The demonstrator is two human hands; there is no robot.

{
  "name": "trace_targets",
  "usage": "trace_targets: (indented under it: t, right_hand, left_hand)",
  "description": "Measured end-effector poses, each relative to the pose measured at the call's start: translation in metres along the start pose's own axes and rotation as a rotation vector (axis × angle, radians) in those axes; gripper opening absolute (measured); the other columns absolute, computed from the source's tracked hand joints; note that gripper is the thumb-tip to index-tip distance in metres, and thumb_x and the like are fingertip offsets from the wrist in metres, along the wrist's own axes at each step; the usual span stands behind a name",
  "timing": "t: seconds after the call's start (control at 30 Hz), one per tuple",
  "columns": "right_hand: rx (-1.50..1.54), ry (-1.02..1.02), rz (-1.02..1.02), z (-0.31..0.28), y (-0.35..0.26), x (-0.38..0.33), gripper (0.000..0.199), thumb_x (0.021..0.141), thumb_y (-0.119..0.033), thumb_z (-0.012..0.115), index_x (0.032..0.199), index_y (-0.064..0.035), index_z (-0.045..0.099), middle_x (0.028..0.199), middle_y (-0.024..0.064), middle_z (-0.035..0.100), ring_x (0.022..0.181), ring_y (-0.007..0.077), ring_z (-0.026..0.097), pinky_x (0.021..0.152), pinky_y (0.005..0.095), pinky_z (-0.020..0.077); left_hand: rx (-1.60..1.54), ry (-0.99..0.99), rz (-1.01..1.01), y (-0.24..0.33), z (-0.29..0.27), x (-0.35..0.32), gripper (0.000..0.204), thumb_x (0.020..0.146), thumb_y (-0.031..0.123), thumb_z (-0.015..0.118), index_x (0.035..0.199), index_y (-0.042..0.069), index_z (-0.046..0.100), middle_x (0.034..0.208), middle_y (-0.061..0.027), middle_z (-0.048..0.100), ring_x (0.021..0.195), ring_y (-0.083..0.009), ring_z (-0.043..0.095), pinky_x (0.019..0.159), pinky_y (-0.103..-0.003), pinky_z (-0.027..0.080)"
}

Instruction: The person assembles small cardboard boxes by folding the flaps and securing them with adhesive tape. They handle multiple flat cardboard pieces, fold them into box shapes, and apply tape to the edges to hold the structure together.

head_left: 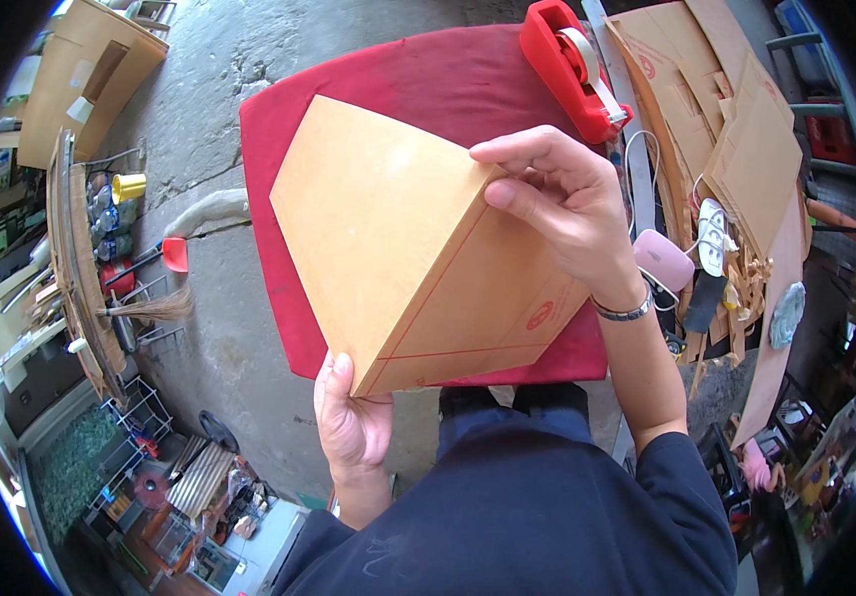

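Observation:
A tan cardboard piece [378,228], folded along a straight edge so two faces show, is tilted above the red cloth-covered table [428,60]. Red lines and a round red mark are printed on its right-hand face. My left hand [356,422] holds its near corner, thumb on top and the other fingers partly hidden under it. At the far right corner my right hand [562,204] pinches the end of the fold between thumb and fingers. Whether the piece is a closed box or an open folded sheet, I cannot tell.
A red tape dispenser [572,74] stands at the table's far right corner. Beyond it lie stacked flat cardboard sheets [761,149], a pink device [662,260] and a white power strip [712,236]. At left are a broom [155,306] and a yellow cup [129,187].

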State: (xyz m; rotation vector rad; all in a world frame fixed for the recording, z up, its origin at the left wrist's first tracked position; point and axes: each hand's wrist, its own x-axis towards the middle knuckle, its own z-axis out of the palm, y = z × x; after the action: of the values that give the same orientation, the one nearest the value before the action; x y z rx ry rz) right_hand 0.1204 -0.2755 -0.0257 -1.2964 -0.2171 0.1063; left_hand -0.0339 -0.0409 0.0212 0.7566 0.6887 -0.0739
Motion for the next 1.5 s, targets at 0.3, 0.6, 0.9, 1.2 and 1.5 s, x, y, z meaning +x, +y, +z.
trace_targets:
  t: [0.3, 0.6, 0.9, 1.2, 1.5]
  right_hand:
    - [0.172, 0.007, 0.142, -0.003, -0.005, -0.001, 0.031, 0.089, -0.006, 0.076, 0.115, -0.0028, 0.058, 0.093, 0.0029, 0.069, 0.085, 0.0057, 0.063, 0.073, 0.0201, 0.0490]
    - [0.235, -0.034, 0.138, -0.006, 0.002, 0.000, 0.022, 0.092, -0.005, 0.072, 0.110, -0.0011, 0.060, 0.096, 0.0040, 0.069, 0.090, 0.0074, 0.066, 0.077, 0.0221, 0.0508]
    - [0.103, -0.003, 0.059, -0.006, 0.005, 0.004, 0.025, 0.087, 0.002, 0.073, 0.111, -0.0035, 0.068, 0.100, 0.0029, 0.069, 0.090, 0.0076, 0.065, 0.078, 0.0223, 0.0524]
    - [0.079, 0.033, 0.002, -0.003, 0.006, -0.002, 0.024, 0.090, 0.004, 0.070, 0.114, 0.0006, 0.066, 0.103, 0.0060, 0.071, 0.093, 0.0074, 0.065, 0.083, 0.0201, 0.0498]
    - [0.052, 0.047, -0.029, -0.003, 0.010, -0.004, 0.023, 0.089, 0.001, 0.072, 0.112, -0.0004, 0.068, 0.104, 0.0045, 0.071, 0.092, 0.0082, 0.065, 0.083, 0.0199, 0.0499]
  left_hand:
    - [0.005, -0.002, 0.009, -0.002, -0.001, 0.001, 0.049, 0.100, 0.017, 0.056, 0.140, -0.007, 0.040, 0.136, -0.0190, 0.057, 0.123, -0.0250, 0.059, 0.105, -0.040, 0.048]
    - [0.049, 0.026, 0.007, 0.001, 0.001, 0.000, 0.056, 0.098, 0.018, 0.059, 0.142, -0.008, 0.037, 0.134, -0.0195, 0.058, 0.118, -0.0256, 0.063, 0.101, -0.039, 0.052]
    - [0.107, 0.058, 0.013, 0.000, 0.009, 0.000, 0.058, 0.096, 0.019, 0.062, 0.142, -0.008, 0.038, 0.136, -0.0190, 0.056, 0.123, -0.0259, 0.059, 0.106, -0.039, 0.046]
    - [0.092, -0.004, 0.006, 0.003, 0.006, 0.002, 0.053, 0.101, 0.018, 0.055, 0.143, -0.008, 0.038, 0.137, -0.0178, 0.057, 0.124, -0.0220, 0.059, 0.104, -0.034, 0.048]
    - [0.034, -0.031, 0.007, 0.001, 0.001, -0.001, 0.051, 0.102, 0.020, 0.055, 0.142, -0.009, 0.038, 0.138, -0.0191, 0.056, 0.124, -0.0224, 0.059, 0.104, -0.035, 0.049]
